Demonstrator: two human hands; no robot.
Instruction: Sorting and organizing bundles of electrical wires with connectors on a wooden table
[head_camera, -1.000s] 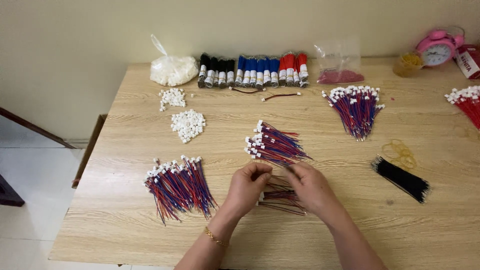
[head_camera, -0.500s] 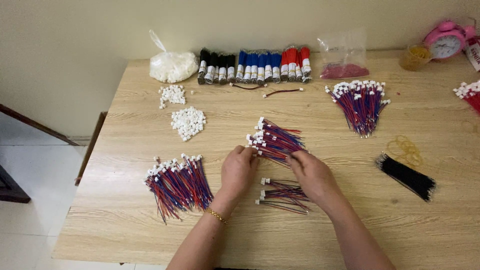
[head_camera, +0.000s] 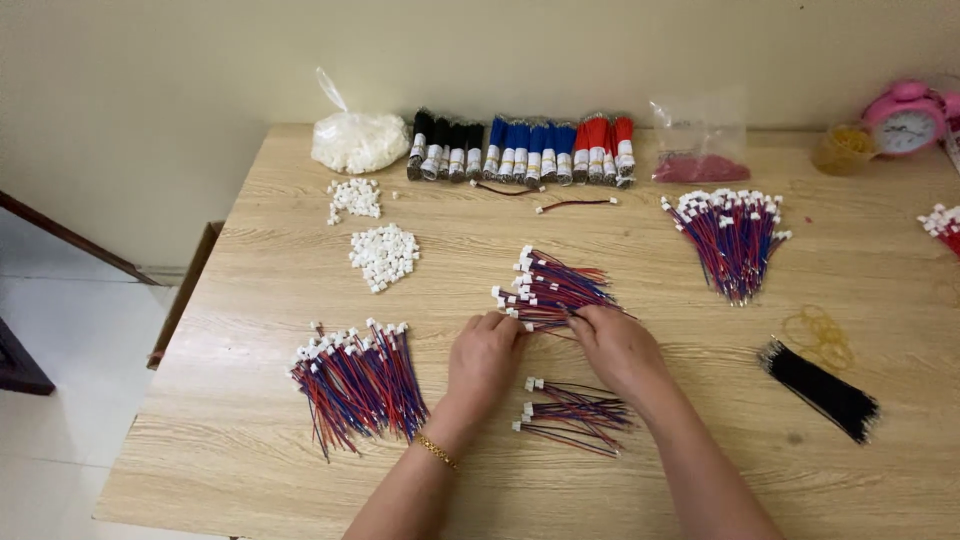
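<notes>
Both hands have moved up from the small wire bunch (head_camera: 572, 412), now beneath the wrists, the left hand (head_camera: 484, 352) and right hand (head_camera: 617, 345) pinching the connector-tipped wire bundle (head_camera: 552, 288) just beyond their fingertips on the bench (head_camera: 250, 440).

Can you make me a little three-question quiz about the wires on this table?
1. True or false: both hands touch the middle wire bundle.
2. What lies nearest the person, between the arms? A) rubber bands B) small wire pile C) clock
3. What colour is the alarm clock?

Key: 1 true: left hand and right hand both reach it. 2 B. 3 pink.
</notes>
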